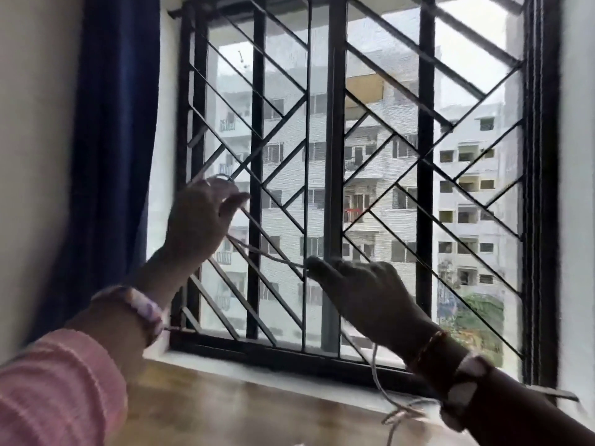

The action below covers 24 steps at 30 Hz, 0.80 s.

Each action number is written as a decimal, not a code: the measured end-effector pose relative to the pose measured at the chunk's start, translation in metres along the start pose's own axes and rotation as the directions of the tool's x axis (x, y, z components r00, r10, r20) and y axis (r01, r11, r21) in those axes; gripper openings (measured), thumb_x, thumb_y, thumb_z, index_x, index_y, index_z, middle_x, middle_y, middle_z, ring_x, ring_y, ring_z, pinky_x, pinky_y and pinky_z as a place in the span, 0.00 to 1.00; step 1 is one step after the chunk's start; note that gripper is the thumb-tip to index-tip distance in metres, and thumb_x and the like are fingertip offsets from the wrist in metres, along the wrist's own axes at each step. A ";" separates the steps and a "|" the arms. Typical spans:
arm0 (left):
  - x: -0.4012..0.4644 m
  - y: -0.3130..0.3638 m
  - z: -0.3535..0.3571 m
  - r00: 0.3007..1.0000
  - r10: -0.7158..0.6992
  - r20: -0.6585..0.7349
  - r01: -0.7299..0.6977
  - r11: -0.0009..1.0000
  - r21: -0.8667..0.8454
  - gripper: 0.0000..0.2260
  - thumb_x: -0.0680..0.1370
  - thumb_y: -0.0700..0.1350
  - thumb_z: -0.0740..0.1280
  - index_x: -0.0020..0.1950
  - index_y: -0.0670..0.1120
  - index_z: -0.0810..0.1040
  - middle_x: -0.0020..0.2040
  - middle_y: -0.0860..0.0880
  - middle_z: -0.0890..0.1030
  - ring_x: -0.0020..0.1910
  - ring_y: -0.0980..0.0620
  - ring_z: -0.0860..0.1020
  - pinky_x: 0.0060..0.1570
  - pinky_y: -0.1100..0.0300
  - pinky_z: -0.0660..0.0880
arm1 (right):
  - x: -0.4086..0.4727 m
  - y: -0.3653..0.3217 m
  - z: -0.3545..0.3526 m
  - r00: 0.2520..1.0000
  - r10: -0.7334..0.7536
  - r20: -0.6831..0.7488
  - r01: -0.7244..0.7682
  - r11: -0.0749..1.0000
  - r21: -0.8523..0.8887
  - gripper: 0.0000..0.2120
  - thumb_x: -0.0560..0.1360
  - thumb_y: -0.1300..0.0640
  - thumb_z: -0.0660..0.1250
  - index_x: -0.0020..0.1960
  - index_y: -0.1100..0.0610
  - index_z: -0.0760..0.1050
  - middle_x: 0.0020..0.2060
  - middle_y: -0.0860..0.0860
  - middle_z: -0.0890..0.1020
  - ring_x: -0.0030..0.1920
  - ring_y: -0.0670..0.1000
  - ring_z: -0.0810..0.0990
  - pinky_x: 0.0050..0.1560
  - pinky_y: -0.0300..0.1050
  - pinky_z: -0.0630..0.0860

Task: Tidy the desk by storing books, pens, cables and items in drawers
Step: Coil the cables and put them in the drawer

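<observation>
A thin white cable (267, 254) runs between my two raised hands in front of the window. My left hand (201, 217) is held up at the left with the cable looped around its fingers; a loop shows above the fingertips. My right hand (360, 284) pinches the cable at its fingertips near the middle of the view. From my right hand the cable hangs down and trails over the wooden desk top (257, 410) at the lower right. Both hands are blurred and dark against the light.
A black barred window grille (336, 156) fills the view, with apartment blocks outside. A blue curtain (116, 140) hangs at the left. A white sill (225, 360) runs between the window frame and the desk.
</observation>
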<state>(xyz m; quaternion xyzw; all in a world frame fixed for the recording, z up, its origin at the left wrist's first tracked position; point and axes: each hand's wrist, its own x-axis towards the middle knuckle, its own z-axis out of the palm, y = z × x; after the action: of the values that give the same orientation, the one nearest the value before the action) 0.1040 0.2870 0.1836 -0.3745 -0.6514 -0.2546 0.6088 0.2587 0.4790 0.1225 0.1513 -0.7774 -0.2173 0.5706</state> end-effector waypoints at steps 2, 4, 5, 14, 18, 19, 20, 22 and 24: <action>-0.004 -0.003 0.000 0.949 0.081 0.305 -0.102 0.993 0.052 0.22 0.77 0.59 0.57 0.38 0.42 0.77 0.33 0.47 0.78 0.30 0.51 0.74 0.35 0.57 0.74 | 0.013 0.018 0.006 0.990 0.124 -0.060 -0.123 0.992 0.022 0.08 0.75 0.51 0.59 0.50 0.51 0.75 0.32 0.49 0.82 0.22 0.55 0.78 0.17 0.43 0.71; -0.009 0.003 0.003 0.836 0.002 0.549 0.047 0.996 -0.074 0.19 0.77 0.55 0.60 0.30 0.48 0.72 0.26 0.53 0.73 0.23 0.57 0.71 0.29 0.61 0.72 | 0.021 0.037 0.010 0.967 0.239 -0.091 -0.231 0.969 0.087 0.16 0.77 0.42 0.54 0.46 0.51 0.76 0.33 0.50 0.82 0.26 0.58 0.80 0.21 0.47 0.74; -0.011 0.011 0.004 0.735 -0.039 0.677 0.224 0.956 -0.189 0.20 0.78 0.53 0.60 0.27 0.49 0.72 0.24 0.54 0.72 0.20 0.59 0.69 0.24 0.64 0.69 | 0.022 0.044 0.012 0.957 0.276 -0.090 -0.268 0.959 0.096 0.19 0.77 0.39 0.53 0.45 0.51 0.76 0.33 0.50 0.82 0.28 0.58 0.81 0.23 0.47 0.75; 0.005 0.039 -0.022 0.724 -0.010 0.690 0.628 -0.403 -0.665 0.13 0.74 0.50 0.59 0.37 0.43 0.73 0.28 0.51 0.76 0.21 0.60 0.69 0.22 0.70 0.69 | 0.034 0.041 0.055 0.934 0.336 0.122 -0.326 0.940 -0.095 0.20 0.78 0.40 0.49 0.50 0.46 0.77 0.34 0.52 0.84 0.33 0.56 0.83 0.25 0.35 0.67; 0.010 0.008 -0.023 0.581 -0.443 0.683 0.391 -0.583 -0.712 0.15 0.77 0.38 0.58 0.31 0.44 0.72 0.26 0.50 0.73 0.20 0.59 0.70 0.22 0.70 0.68 | 0.043 0.011 0.053 0.861 0.363 0.358 -0.278 0.923 -0.266 0.13 0.81 0.51 0.52 0.50 0.52 0.75 0.44 0.53 0.83 0.47 0.58 0.83 0.40 0.45 0.73; 0.009 -0.002 -0.025 0.533 -0.518 0.668 0.341 -0.591 -0.731 0.18 0.79 0.37 0.55 0.30 0.44 0.72 0.25 0.50 0.74 0.20 0.58 0.72 0.22 0.69 0.70 | 0.042 0.008 0.051 0.824 0.385 0.416 -0.268 0.911 -0.312 0.12 0.80 0.54 0.53 0.51 0.53 0.76 0.47 0.53 0.83 0.50 0.57 0.82 0.43 0.45 0.74; 0.010 -0.013 -0.027 0.481 -0.596 0.643 0.282 -0.589 -0.757 0.18 0.80 0.37 0.53 0.32 0.44 0.72 0.26 0.50 0.76 0.20 0.57 0.74 0.23 0.67 0.73 | 0.039 0.005 0.048 0.787 0.407 0.464 -0.265 0.902 -0.342 0.11 0.79 0.56 0.55 0.52 0.54 0.77 0.50 0.53 0.82 0.52 0.57 0.81 0.46 0.45 0.74; 0.011 -0.035 -0.033 0.373 -0.726 0.577 0.164 -0.561 -0.811 0.14 0.81 0.39 0.51 0.37 0.45 0.69 0.32 0.46 0.79 0.26 0.54 0.79 0.31 0.63 0.79 | 0.028 -0.003 0.041 0.747 0.404 0.528 -0.261 0.909 -0.325 0.10 0.79 0.54 0.57 0.53 0.54 0.76 0.51 0.53 0.82 0.53 0.56 0.82 0.45 0.45 0.74; 0.016 -0.053 -0.037 0.310 -0.822 0.479 0.148 -0.456 -0.878 0.14 0.82 0.44 0.50 0.38 0.46 0.68 0.35 0.47 0.76 0.31 0.54 0.77 0.35 0.63 0.76 | 0.019 -0.013 0.034 0.794 0.339 0.505 -0.258 0.940 -0.225 0.11 0.81 0.52 0.54 0.54 0.52 0.74 0.47 0.52 0.83 0.50 0.55 0.83 0.39 0.43 0.70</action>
<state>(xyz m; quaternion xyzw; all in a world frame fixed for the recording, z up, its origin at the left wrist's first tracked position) 0.0843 0.2297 0.2106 -0.1678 -0.1726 -0.9689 0.0570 0.2203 0.4637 0.1231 -0.0820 -0.9016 -0.2139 0.3670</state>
